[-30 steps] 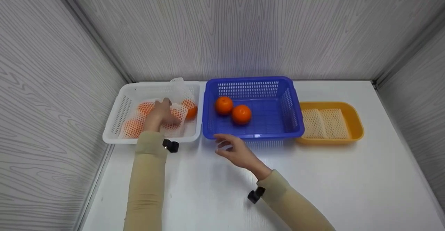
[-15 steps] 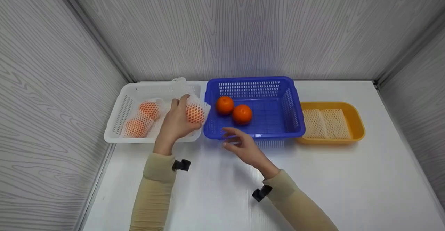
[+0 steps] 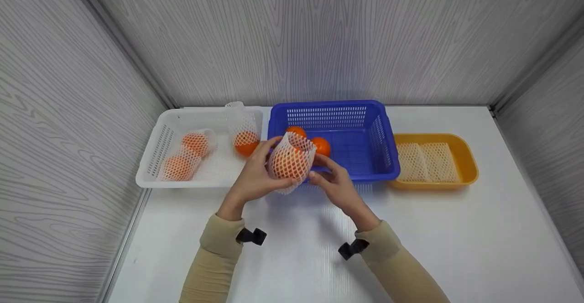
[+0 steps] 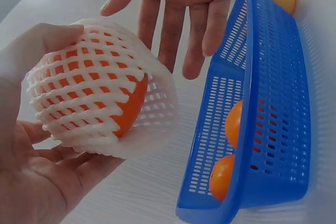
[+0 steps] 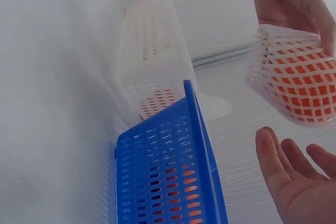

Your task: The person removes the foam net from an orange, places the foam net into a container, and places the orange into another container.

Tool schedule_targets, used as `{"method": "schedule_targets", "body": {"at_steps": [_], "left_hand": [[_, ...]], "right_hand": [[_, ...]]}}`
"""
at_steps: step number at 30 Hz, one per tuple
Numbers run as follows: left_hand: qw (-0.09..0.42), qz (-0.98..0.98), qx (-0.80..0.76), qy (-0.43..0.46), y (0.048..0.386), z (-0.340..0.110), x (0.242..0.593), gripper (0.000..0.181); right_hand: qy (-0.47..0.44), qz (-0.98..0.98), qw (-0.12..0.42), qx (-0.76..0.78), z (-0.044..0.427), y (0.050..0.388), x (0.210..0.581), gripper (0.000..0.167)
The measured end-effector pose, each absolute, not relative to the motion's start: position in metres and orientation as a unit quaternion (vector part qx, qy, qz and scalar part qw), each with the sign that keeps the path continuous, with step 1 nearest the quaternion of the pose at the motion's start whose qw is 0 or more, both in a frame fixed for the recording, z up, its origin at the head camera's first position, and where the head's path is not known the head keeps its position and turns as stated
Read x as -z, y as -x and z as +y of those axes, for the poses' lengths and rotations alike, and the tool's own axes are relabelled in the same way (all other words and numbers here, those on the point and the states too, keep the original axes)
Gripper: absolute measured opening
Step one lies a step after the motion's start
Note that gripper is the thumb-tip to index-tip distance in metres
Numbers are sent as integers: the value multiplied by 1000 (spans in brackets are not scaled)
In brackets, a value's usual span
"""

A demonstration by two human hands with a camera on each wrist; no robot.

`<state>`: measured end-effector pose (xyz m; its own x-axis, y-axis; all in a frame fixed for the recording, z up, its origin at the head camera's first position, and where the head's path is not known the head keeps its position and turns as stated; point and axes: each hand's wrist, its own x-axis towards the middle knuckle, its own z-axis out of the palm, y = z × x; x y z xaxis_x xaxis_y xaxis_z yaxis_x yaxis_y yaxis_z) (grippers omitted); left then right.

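An orange in a white foam net [image 3: 290,162] is held up over the front left of the blue basket [image 3: 360,177]. My left hand [image 3: 255,175] grips it, thumb on one side and fingers on the other; the net's mouth gapes, showing bare peel in the left wrist view [image 4: 135,106]. Beside it, my right hand [image 3: 337,184] has loosely bent fingers and holds nothing; in the right wrist view a gap separates this hand [image 5: 299,182] from the net. Two bare oranges [image 3: 321,147] lie in the blue basket, partly hidden.
On the left stands a white basket [image 3: 148,157] with several oranges, two netted [image 3: 178,168] and one partly covered by a net [image 3: 247,144]. At the right, a yellow tray [image 3: 470,166] holds flat foam nets [image 3: 426,161]. Walls rise behind and at both sides.
My left hand has lifted the netted orange from the white basket and carried it right, to the blue basket's front. My right hand has shifted slightly right and now lies close to it.
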<state>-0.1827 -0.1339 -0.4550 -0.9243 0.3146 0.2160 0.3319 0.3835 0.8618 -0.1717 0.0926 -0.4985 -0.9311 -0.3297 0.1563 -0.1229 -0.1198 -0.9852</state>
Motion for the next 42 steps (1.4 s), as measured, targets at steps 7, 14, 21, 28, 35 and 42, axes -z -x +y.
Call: {"method": "schedule_targets", "body": {"at_steps": [7, 14, 21, 28, 35, 42], "left_hand": [[-11, -801, 559, 213, 173, -119, 466, 88], [-25, -798, 562, 217, 163, -107, 481, 87], [-90, -794, 552, 238, 153, -96, 506, 98], [-134, -780, 565, 234, 145, -82, 535, 88], [-135, -796, 544, 229, 145, -70, 559, 85], [-140, -824, 503, 222, 145, -61, 575, 86]], "right_hand": [[180, 662, 64, 725, 105, 168, 491, 47], [172, 700, 70, 690, 123, 157, 496, 47], [191, 733, 118, 642, 148, 143, 514, 63], [210, 747, 146, 614, 168, 136, 534, 65], [194, 747, 153, 617, 179, 134, 556, 63], [169, 746, 168, 622, 185, 134, 572, 66]]}}
